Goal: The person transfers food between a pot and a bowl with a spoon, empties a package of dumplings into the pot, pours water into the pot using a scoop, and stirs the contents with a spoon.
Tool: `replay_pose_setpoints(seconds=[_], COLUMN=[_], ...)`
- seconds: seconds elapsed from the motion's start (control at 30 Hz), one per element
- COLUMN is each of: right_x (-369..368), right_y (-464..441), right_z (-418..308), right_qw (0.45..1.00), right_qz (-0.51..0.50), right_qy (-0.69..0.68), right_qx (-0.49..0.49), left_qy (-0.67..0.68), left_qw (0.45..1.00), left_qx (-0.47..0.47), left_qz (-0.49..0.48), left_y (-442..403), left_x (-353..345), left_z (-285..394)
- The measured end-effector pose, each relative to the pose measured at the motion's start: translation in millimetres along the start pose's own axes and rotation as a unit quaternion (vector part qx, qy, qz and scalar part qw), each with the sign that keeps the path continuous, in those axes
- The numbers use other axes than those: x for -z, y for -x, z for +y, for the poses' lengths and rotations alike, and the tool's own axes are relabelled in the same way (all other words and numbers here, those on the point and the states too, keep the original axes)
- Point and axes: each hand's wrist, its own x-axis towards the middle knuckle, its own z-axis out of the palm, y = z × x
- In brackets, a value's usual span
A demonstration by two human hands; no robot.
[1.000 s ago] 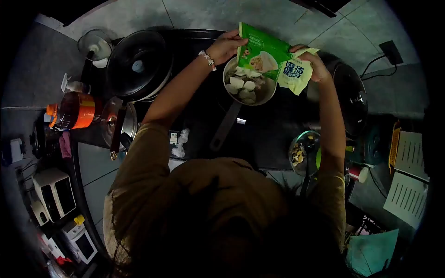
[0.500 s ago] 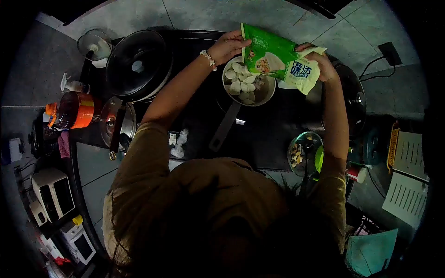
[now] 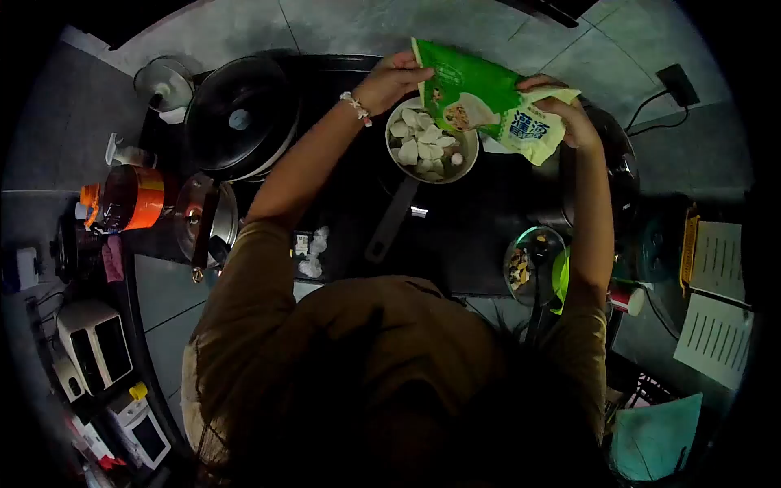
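Note:
A green and pale-yellow food bag [image 3: 468, 85] is stretched between my two hands above a saucepan. My left hand [image 3: 394, 83], with a bracelet at the wrist, grips the bag's left end. The right end is in my right hand [image 3: 565, 114], fingers closed on the crinkled pale part. Below, the saucepan [image 3: 469, 172] sits on the dark stove with its handle toward me. Several white dumplings [image 3: 425, 140] lie heaped in it, mostly at its left and middle. The bag covers part of the pan's upper right rim.
A lidded wok [image 3: 236, 119] stands at the left, beside an orange-labelled bottle [image 3: 140, 198] and a pot lid [image 3: 198, 221]. Near my right forearm is a glass bowl [image 3: 521, 272] with food pieces. A dark pot [image 3: 612, 183] stands beyond that forearm.
More dumplings show in the saucepan, and a round white piece now lies at its right. The bag is still in both hands, slightly shifted. The view has moved a little.

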Motion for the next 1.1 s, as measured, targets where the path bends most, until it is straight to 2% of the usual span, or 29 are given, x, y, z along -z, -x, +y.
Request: replay_pose_setpoints(seconds=[0.07, 0.23, 0.3, 0.43, 0.5, 0.57, 0.67, 0.7, 0.77, 0.83, 0.93, 0.97, 1.03, 1.1], right_x=[-1.8, -10.5, -15.4, -25.3, -30.9, -21.8, -26.3, -25.4, -21.7, -28.9, -22.8, -21.9, -15.9, -8.8], right_y=[-1.5, -2.1, -2.1, -0.1, 4.2, 5.1, 6.2, 6.5, 6.5, 10.0, 11.0, 10.8, 9.9, 9.1], right_z=[2.0, -1.3, -5.6, -6.2, -2.0, 19.6, 18.0, 25.9, 39.1, 35.8, 57.7, 62.2, 75.3, 87.2], right_qw=[1.000, 0.999, 0.997, 0.995, 0.995, 0.993, 0.982, 0.982, 0.968, 0.965, 0.949, 0.947, 0.941, 0.942], right_qz=[-0.012, -0.022, -0.033, -0.026, 0.039, 0.063, 0.187, 0.186, 0.247, 0.261, 0.307, 0.313, 0.327, 0.318], right_qy=[-0.003, 0.022, 0.022, 0.070, 0.077, 0.090, 0.017, 0.018, -0.025, -0.039, -0.065, -0.074, -0.091, -0.104], right_qx=[0.003, 0.016, 0.063, 0.063, 0.044, 0.033, 0.017, 0.020, -0.024, 0.014, -0.012, -0.008, -0.002, 0.021], left_qy=[-0.017, -0.017, -0.022, -0.037, -0.023, -0.090, -0.083, -0.083, -0.137, -0.164, -0.322, -0.325, -0.436, -0.465], left_qw=[0.999, 0.999, 0.999, 0.998, 0.998, 0.990, 0.991, 0.991, 0.984, 0.980, 0.934, 0.934, 0.883, 0.862], left_qx=[0.012, 0.009, -0.005, 0.005, 0.000, 0.024, 0.015, 0.012, 0.073, 0.050, -0.001, -0.007, -0.077, -0.098], left_qz=[0.039, 0.044, 0.040, 0.049, 0.054, 0.104, 0.104, 0.103, 0.089, 0.100, 0.154, 0.152, 0.155, 0.176], left_y=[7.0, 16.3, 20.8, 26.5, 29.8, 34.2, 30.3, 28.2, 23.1, 17.3, 1.0, -5.3, -20.7, -26.5], left_x=[-2.7, 5.5, 5.7, 5.9, 1.9, -2.4, -3.7, -1.5, 0.3, -9.6, -2.9, 1.1, 11.7, 10.6], left_z=[3.6, 1.9, 6.1, 4.5, 6.0, 8.0, 4.7, 2.2, 1.1, 5.2, -0.6, -2.0, -9.3, -10.4])
